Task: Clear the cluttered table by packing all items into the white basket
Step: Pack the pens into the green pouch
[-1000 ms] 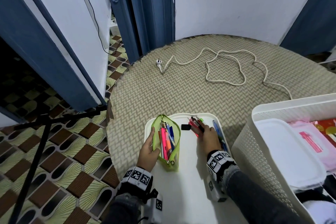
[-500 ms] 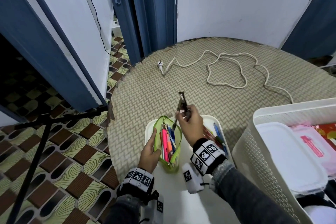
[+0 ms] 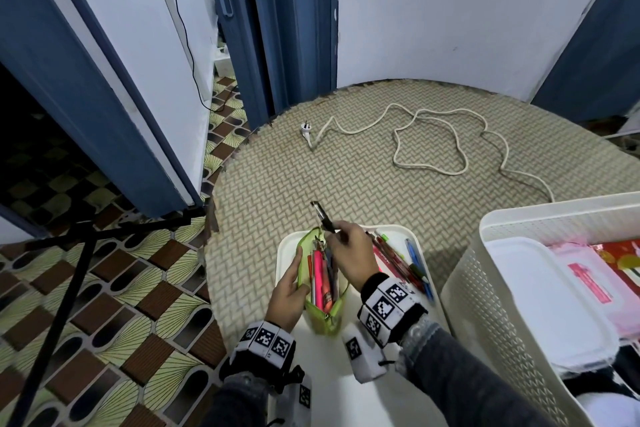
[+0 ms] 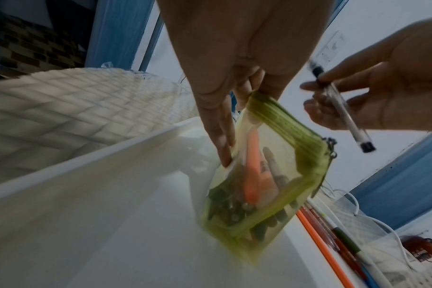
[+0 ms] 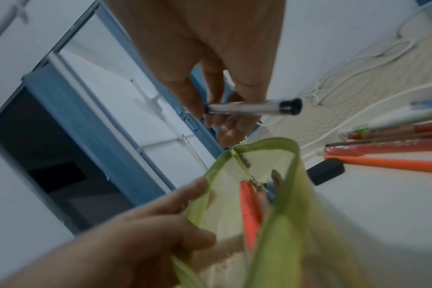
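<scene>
Right grip (image 3: 349,250) pinches a clear pen (image 4: 343,111) above the green pouch (image 3: 322,284). Left grip (image 3: 289,291) clasps the pouch's edge, keeping its mouth wide, likely to receive the pen.

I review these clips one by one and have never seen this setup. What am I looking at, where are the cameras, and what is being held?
No machine here: a person works with bare hands, wearing marker-tagged wristbands. One picture is from a head camera looking down; the other two are from cameras on each wrist, looking along the fingers. The left hand holds open a green pencil pouch that already has pens in it. The right hand pinches a clear pen above the pouch. More loose pens lie on a white tray on the woven table, beside a white cable. The white basket stands at right.
</scene>
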Demonstrator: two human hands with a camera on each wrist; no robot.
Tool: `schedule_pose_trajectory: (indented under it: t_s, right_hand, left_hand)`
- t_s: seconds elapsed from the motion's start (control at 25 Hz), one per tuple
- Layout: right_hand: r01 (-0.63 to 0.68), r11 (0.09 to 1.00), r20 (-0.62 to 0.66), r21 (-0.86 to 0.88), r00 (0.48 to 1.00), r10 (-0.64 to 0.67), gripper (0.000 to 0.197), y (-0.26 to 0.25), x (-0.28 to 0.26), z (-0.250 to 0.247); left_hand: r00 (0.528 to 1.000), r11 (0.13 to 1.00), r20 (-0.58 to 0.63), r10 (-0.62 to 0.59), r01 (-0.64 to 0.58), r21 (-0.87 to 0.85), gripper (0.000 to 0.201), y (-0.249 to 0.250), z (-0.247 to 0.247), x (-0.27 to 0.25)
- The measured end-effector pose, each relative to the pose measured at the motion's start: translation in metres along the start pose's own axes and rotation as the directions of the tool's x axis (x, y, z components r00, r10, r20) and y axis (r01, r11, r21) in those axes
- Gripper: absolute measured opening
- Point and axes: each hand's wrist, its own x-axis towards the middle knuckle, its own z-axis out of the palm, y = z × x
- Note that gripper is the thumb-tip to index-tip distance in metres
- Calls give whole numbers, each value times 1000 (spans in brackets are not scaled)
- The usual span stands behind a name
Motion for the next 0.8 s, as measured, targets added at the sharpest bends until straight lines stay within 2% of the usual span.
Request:
schedule_pose_trajectory:
  t_s: [0.04, 0.12, 0.2, 0.28, 0.36, 0.44, 0.52, 0.56, 0.64, 0.72, 0.8]
  right_hand:
    - [5, 996, -18, 92, 1000, -3, 13, -5, 1, -2]
    - [-21, 987, -39, 159, 999, 27, 14, -6, 3, 1]
    - [-111, 987, -25, 118, 993, 114, 21, 3, 2, 9]
    - [-171, 985, 36, 0, 985, 171, 28, 15, -4, 16]
    - [-98, 985, 130, -144, 985, 117, 34, 24, -11, 17]
    - [32, 962, 265, -273, 963, 43, 30, 25, -16, 16]
    - [102, 948, 333, -303, 943, 4, 23, 23, -17, 15]
    - [106, 954, 294, -281, 956, -20, 20, 22, -17, 14]
    - [109, 966, 63, -235, 993, -97, 17, 28, -12, 7]
    - [61, 971, -137, -230, 986, -94, 18, 42, -3, -8]
    - [-74, 940, -126, -333, 991, 33, 17, 66, 6, -23]
  left_hand:
    - [1000, 1000, -3, -6, 6, -13, 68, 1, 1, 0]
    - [1000, 999, -6, -24, 24, -41, 66, 4, 1, -1]
    - [999, 998, 4, -36, 36, -59, 63, 7, 1, -2]
    - [999, 998, 6, -36, 37, -52, 64, 6, 0, -1]
    - [1000, 999, -8, -28, 28, -29, 66, 4, -1, 0]
    - [1000, 1000, -13, -27, 27, -6, 67, 1, -2, 1]
    - [1000, 1000, -18, -26, 26, 3, 68, -4, -4, 3]
    - [999, 1000, -29, -23, 23, 7, 68, -7, -7, 4]
    - [998, 1000, -60, -4, 4, 2, 68, -13, -12, 6]
    - [995, 1000, -100, 15, -17, -23, 68, -17, -20, 7]
    - [990, 999, -138, 29, -34, -29, 68, -24, -26, 9]
